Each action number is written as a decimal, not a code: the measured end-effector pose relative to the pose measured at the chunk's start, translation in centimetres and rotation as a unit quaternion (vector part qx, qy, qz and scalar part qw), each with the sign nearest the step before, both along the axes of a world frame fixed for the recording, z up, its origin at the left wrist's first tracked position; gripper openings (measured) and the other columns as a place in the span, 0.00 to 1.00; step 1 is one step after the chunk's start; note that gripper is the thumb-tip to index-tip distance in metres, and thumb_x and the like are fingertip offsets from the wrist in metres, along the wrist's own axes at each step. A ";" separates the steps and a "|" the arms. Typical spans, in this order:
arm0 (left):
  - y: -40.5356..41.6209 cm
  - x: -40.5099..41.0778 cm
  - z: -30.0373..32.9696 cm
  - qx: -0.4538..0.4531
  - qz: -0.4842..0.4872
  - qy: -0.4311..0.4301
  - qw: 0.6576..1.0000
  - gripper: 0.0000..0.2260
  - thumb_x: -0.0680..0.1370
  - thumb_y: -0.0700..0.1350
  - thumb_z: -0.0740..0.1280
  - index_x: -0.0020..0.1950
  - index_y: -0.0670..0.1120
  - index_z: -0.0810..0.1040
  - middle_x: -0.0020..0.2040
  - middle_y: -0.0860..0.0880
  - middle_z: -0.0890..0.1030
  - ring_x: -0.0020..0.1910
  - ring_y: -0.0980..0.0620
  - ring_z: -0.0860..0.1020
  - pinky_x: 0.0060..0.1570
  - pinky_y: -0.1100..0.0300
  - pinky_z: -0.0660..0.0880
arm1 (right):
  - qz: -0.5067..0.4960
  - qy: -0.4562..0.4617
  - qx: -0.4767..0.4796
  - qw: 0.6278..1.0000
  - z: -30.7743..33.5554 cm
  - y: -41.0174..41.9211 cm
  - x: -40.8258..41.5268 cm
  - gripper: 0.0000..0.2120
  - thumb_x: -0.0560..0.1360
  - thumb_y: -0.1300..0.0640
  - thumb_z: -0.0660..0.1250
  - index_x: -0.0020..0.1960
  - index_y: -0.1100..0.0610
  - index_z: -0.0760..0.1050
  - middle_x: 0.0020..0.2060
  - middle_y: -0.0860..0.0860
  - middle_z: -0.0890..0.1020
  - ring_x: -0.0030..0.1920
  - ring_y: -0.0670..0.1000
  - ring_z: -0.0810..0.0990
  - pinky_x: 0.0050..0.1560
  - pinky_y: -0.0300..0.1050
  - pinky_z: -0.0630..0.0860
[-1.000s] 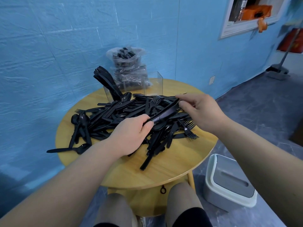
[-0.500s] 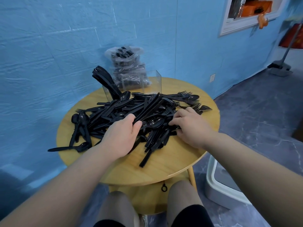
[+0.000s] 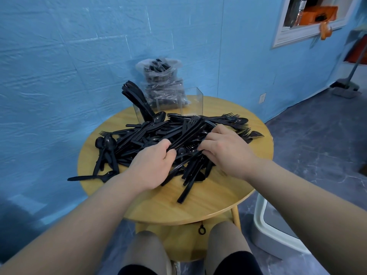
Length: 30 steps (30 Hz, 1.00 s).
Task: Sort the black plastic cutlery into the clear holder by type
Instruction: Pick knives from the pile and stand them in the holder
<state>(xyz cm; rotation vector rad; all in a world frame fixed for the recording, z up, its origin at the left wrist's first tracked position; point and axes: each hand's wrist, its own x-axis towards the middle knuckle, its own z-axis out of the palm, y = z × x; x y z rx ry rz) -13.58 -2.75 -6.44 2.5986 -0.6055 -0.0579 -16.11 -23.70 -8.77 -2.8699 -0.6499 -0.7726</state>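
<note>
Beyond my fingertips, the clear holder [image 3: 168, 107] stands at the far edge of the round wooden table [image 3: 208, 203]; its left compartment holds a leaning bunch of black utensils [image 3: 135, 96], the other compartments look bare. Behind it sits a plastic bag [image 3: 161, 80] of more cutlery against the blue wall [image 3: 59, 56]. My left hand [image 3: 153, 165] curls around several handles in the black cutlery pile [image 3: 158, 133]; my right hand [image 3: 226, 149] rests on the pile, fingers bent into it. A white bin [image 3: 278, 231] stands on the grey floor.

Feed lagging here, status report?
Left hand grips cutlery; right hand digs in pile. Holder: one compartment filled. Nothing blocking.
</note>
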 end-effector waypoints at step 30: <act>2.6 -0.3 0.8 -0.055 -0.039 -0.003 0.998 0.06 0.78 0.54 0.64 0.50 0.53 0.76 0.40 0.54 0.81 0.37 0.56 0.79 0.42 0.52 0.78 | -0.109 0.175 0.495 0.844 4.1 5.0 1.0 0.08 0.79 0.52 0.60 0.46 0.53 0.76 0.32 0.53 0.80 0.27 0.46 0.78 0.32 0.45 0.79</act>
